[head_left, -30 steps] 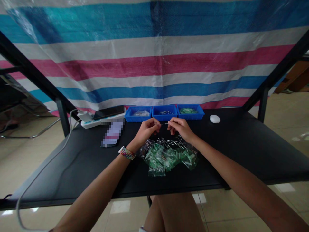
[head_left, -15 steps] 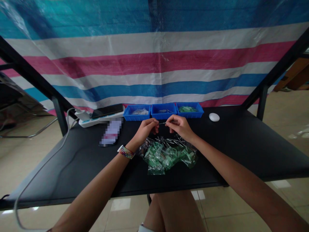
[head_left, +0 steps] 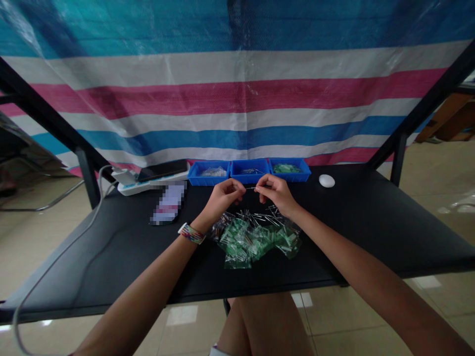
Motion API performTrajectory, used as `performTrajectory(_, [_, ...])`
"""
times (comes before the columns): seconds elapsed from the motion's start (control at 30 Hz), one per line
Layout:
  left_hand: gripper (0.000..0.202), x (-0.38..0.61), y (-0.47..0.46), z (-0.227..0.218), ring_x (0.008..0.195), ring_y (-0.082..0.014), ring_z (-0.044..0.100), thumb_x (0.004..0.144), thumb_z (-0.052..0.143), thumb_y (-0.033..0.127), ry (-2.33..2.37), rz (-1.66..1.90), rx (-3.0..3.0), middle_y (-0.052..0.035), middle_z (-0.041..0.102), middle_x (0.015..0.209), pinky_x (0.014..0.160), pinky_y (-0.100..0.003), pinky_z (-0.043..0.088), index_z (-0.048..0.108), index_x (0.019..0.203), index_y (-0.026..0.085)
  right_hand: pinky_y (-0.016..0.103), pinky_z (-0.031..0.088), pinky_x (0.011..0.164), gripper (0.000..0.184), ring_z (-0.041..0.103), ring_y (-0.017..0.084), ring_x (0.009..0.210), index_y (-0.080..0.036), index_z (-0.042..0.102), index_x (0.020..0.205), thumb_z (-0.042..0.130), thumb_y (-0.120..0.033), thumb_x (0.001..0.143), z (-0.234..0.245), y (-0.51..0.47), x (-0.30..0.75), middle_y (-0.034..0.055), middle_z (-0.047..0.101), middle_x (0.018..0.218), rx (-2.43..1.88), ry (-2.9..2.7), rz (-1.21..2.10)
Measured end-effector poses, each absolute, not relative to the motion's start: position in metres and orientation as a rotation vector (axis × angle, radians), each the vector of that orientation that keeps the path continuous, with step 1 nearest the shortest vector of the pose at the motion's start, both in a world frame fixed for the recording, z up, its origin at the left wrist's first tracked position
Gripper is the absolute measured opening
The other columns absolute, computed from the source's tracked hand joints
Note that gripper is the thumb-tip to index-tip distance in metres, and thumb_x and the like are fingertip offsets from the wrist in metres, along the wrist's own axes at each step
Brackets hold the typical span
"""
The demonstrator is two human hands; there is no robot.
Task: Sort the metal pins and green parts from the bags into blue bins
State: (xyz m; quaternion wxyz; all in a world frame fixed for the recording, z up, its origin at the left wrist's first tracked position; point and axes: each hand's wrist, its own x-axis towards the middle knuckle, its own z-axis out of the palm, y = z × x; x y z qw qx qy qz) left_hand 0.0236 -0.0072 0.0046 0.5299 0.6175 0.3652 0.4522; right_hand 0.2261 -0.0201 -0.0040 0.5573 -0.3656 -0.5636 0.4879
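Behind everything, a large woven plastic tarpaulin with blue, white and pink stripes point(head_left: 237, 99), hung as a back wall. In front of it, a wide black bench point(head_left: 371, 222) on a black metal frame, over a pale tiled floor. At the far edge of the bench, three small blue plastic trays side by side: the left blue tray point(head_left: 208, 172) with some clear bits, the middle blue tray point(head_left: 249, 172) with a few thin metal pins, the right blue tray point(head_left: 289, 169) with green parts; all three only thinly filled. To the left, a white power strip point(head_left: 148, 183) with a dark phone on top; to the right, a small white oval object point(head_left: 327, 181). In the middle of the bench, a heap of small clear plastic bags with green components and loose metal pins point(head_left: 256, 237), large compared with the contents of the trays, so probably most of the sorting not yet done. Above the far side of the heap, left hand point(head_left: 222, 196) with a colourful woven wristband and right hand point(head_left: 276, 193), raised close together. Between them, one thin metal pin point(head_left: 251, 188), pinched at each end by the fingers of both hands, clear of the bench and just in front of the middle tray.
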Motion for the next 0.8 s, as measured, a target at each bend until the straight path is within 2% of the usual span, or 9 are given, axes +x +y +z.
performTrajectory(0.13, [0.029, 0.024, -0.006, 0.004, 0.062, -0.0117, 0.06, 0.076, 0.084, 0.035, 0.85, 1.091, 1.465, 0.0017, 0.061, 0.071, 0.054, -0.021, 0.047, 0.065, 0.087, 0.016, 0.024, 0.047, 0.047, 0.029, 0.058, 0.01, 0.047, -0.02, 0.064, 0.075, 0.085, -0.039, 0.073, -0.005, -0.02, 0.226, -0.0034, 0.063, 0.068, -0.889, -1.339, 1.06])
performTrajectory(0.3, [0.028, 0.019, -0.005, 0.011, 0.061, -0.0109, 0.059, 0.076, 0.081, 0.03, 0.827, 1.24, 1.383, 0.0032, 0.06, 0.071, 0.053, -0.021, 0.048, 0.066, 0.095, 0.017, 0.025, 0.046, 0.049, 0.017, 0.062, 0.013, 0.05, -0.02, 0.07, 0.084, 0.076, -0.036, 0.083, -0.001, -0.006, 0.237, -0.0014, 0.067, 0.066, -1.003, -1.338, 0.668])
performTrajectory(0.4, [0.021, 0.014, -0.003, 0.012, 0.061, -0.0108, 0.059, 0.079, 0.075, 0.031, 0.828, 1.279, 1.313, 0.0023, 0.06, 0.073, 0.054, -0.021, 0.047, 0.067, 0.093, 0.017, 0.026, 0.044, 0.046, 0.019, 0.061, 0.012, 0.047, -0.02, 0.076, 0.093, 0.071, -0.036, 0.086, -0.001, 0.005, 0.245, 0.0063, 0.079, 0.092, -1.101, -1.417, 0.549])
performTrajectory(0.5, [0.019, 0.012, 0.001, 0.009, 0.061, -0.0112, 0.059, 0.08, 0.071, 0.031, 0.839, 1.266, 1.266, 0.0019, 0.06, 0.072, 0.054, -0.022, 0.047, 0.067, 0.092, 0.017, 0.027, 0.043, 0.042, 0.019, 0.06, 0.011, 0.045, -0.019, 0.077, 0.091, 0.067, -0.036, 0.087, -0.007, 0.009, 0.252, 0.011, 0.077, 0.118, -1.149, -1.478, 0.515])
performTrajectory(0.57, [0.018, 0.011, 0.003, 0.006, 0.061, -0.0116, 0.059, 0.08, 0.07, 0.03, 0.841, 1.26, 1.253, 0.0017, 0.06, 0.072, 0.054, -0.022, 0.046, 0.067, 0.092, 0.017, 0.027, 0.043, 0.043, 0.019, 0.06, 0.012, 0.046, -0.019, 0.076, 0.09, 0.065, -0.034, 0.088, -0.01, 0.007, 0.253, 0.0099, 0.078, 0.111, -1.16, -1.487, 0.488])
performTrajectory(0.67, [0.018, 0.012, 0.004, 0.004, 0.06, -0.0118, 0.059, 0.08, 0.07, 0.031, 0.833, 1.263, 1.248, 0.0015, 0.061, 0.072, 0.053, -0.022, 0.046, 0.067, 0.092, 0.017, 0.028, 0.044, 0.05, 0.015, 0.061, 0.013, 0.05, -0.019, 0.076, 0.089, 0.064, -0.029, 0.089, -0.009, -0.004, 0.248, 0.0055, 0.077, 0.09, -1.143, -1.578, 0.472])
performTrajectory(0.73, [0.018, 0.012, 0.004, 0.004, 0.06, -0.0117, 0.059, 0.08, 0.07, 0.031, 0.823, 1.272, 1.245, 0.0015, 0.061, 0.072, 0.053, -0.022, 0.045, 0.068, 0.091, 0.017, 0.03, 0.05, 0.061, 0.013, 0.066, 0.016, 0.063, -0.02, 0.076, 0.089, 0.064, -0.024, 0.09, -0.005, -0.016, 0.238, 0.0043, 0.076, 0.086, -1.068, -1.726, 0.466])
performTrajectory(0.8, [0.017, 0.011, 0.004, 0.004, 0.06, -0.0115, 0.059, 0.081, 0.07, 0.031, 0.812, 1.279, 1.24, 0.0015, 0.061, 0.072, 0.054, -0.022, 0.046, 0.067, 0.091, 0.017, 0.034, 0.054, 0.077, 0.014, 0.07, 0.02, 0.083, -0.022, 0.078, 0.093, 0.064, -0.018, 0.092, -0.001, -0.031, 0.224, 0.0044, 0.077, 0.092, -0.931, -1.949, 0.458])
